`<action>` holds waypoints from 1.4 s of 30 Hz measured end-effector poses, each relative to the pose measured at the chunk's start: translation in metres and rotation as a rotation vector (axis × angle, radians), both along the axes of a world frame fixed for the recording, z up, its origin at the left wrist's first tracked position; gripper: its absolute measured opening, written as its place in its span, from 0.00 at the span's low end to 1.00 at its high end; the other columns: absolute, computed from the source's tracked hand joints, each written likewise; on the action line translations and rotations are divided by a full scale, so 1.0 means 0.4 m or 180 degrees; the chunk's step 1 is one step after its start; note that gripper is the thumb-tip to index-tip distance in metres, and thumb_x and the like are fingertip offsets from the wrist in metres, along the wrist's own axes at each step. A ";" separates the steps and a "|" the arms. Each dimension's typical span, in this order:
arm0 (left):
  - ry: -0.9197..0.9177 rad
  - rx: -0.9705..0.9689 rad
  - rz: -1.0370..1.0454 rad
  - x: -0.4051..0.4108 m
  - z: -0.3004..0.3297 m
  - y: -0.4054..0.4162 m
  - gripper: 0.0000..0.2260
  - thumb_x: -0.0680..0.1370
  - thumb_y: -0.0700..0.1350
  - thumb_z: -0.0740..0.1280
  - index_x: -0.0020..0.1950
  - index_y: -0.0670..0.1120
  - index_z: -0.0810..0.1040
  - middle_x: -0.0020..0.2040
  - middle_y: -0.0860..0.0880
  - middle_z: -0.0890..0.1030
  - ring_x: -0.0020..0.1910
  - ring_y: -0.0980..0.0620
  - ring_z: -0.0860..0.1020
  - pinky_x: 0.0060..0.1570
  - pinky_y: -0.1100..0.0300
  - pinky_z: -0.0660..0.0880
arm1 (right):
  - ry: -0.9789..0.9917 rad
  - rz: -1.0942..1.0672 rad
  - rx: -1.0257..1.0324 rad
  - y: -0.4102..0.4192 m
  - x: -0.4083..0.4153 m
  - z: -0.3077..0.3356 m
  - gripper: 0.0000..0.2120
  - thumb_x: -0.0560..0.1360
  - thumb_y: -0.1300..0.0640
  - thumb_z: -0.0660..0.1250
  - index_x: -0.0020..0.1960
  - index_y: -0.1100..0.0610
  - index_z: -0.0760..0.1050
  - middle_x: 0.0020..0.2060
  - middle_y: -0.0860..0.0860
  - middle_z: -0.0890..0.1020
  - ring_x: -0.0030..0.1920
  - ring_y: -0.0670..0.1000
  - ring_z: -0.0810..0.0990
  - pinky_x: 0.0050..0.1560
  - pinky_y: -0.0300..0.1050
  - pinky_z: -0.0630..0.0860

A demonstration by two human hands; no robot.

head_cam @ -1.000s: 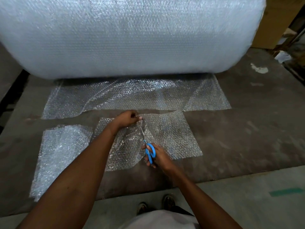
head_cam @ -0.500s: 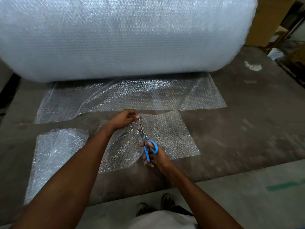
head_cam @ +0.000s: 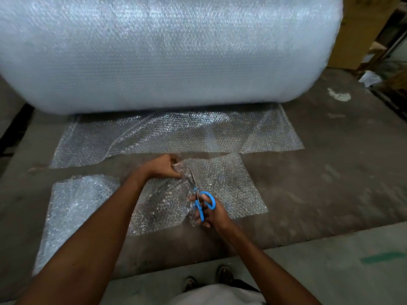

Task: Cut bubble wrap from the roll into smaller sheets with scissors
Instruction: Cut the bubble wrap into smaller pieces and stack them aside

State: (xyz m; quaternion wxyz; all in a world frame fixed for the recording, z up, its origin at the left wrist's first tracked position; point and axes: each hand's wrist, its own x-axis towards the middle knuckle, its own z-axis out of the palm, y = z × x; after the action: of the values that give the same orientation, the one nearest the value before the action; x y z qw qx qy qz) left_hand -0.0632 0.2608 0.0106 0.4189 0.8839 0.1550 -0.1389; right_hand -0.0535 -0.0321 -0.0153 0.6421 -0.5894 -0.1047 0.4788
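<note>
A huge roll [head_cam: 167, 51] of bubble wrap fills the far side, a fat white cylinder with a frosted, pebbly skin, lying across a dark, scuffed work surface [head_cam: 319, 183]. From under it a clear, glinting tail sheet [head_cam: 176, 133] spreads toward us, wrinkled at its left and ending in a fairly straight near edge.

Down at the centre is the piece being cut [head_cam: 220, 186], a rough rectangle of clear dimpled film, flat on its right half and puckered and lifted on its left. The left hand [head_cam: 164, 167] has its fingers curled tight, pinching the far edge of that piece. The right hand [head_cam: 209, 213] is gripping the scissors [head_cam: 199, 198], fingers through the bright blue loops, slim steel blades pointing away toward the left hand and reaching almost to its fingertips.

Compared with half a second back, the blades sit further along the cut, closer to the far edge, and the left hand has kept its pinch in the same spot. The bunched film left of the cut line has folded up a little more.

To the left, well apart from the hands, lies a cut sheet [head_cam: 74, 214], milkier and crumpled. Bare surface opens wide on the right of the piece, out to a white smear [head_cam: 338, 95] near the far right corner. The near edge of the surface drops to a pale concrete floor [head_cam: 330, 271] carrying a green tape strip [head_cam: 383, 257], with two shoes [head_cam: 224, 276] at the bottom.
</note>
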 end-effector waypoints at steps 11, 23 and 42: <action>-0.0120 -0.0499 0.0138 -0.013 0.024 -0.014 0.08 0.81 0.45 0.75 0.58 0.45 0.86 0.51 0.45 0.88 0.46 0.52 0.83 0.50 0.53 0.78 | -0.0096 -0.0085 0.0159 -0.028 0.013 -0.010 0.23 0.79 0.41 0.63 0.56 0.60 0.83 0.31 0.57 0.79 0.25 0.50 0.79 0.22 0.37 0.63; -0.0077 -0.0697 0.0487 -0.035 0.053 -0.048 0.28 0.77 0.53 0.78 0.75 0.52 0.73 0.66 0.48 0.80 0.65 0.46 0.79 0.72 0.44 0.75 | -0.0419 -0.0028 0.0198 -0.011 0.025 0.006 0.24 0.82 0.42 0.60 0.63 0.60 0.81 0.36 0.55 0.81 0.30 0.49 0.79 0.24 0.37 0.64; -0.0182 -0.0623 0.0474 -0.095 0.080 -0.100 0.19 0.75 0.56 0.74 0.59 0.44 0.84 0.54 0.46 0.85 0.52 0.50 0.79 0.57 0.48 0.74 | -0.0240 0.0038 0.0272 0.045 0.006 0.011 0.27 0.81 0.38 0.59 0.67 0.58 0.79 0.40 0.57 0.83 0.36 0.54 0.81 0.29 0.41 0.69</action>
State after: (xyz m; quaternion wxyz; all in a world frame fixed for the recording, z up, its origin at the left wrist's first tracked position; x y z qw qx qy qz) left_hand -0.1013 0.2207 0.0425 0.5166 0.8284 0.1939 -0.0967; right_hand -0.0512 -0.0140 -0.0110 0.6594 -0.5785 -0.1526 0.4551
